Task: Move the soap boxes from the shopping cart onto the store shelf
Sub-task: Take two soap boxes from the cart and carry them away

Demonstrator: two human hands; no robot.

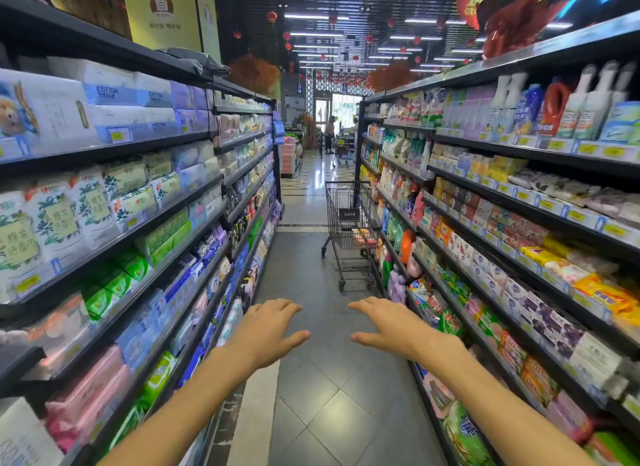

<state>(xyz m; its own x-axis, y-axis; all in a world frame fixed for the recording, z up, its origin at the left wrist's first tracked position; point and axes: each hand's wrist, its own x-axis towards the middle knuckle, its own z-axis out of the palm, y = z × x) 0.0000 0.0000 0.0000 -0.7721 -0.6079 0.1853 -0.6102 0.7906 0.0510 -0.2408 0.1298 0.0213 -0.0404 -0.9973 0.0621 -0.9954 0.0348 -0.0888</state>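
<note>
A wire shopping cart (349, 219) stands well ahead of me in the aisle, close against the right-hand shelving. Small pink and orange soap boxes (362, 237) lie in its basket. The right store shelf (519, 257) carries rows of boxed soaps and detergents. My left hand (268, 330) and my right hand (388, 325) reach forward over the floor, palms down, fingers spread, holding nothing. Both are far short of the cart.
Tissue and pad packs fill the left shelving (121, 223). The grey tiled aisle floor (311, 413) runs between the two shelf rows. A person (329, 134) stands beside another cart (343, 153) at the far end near the entrance.
</note>
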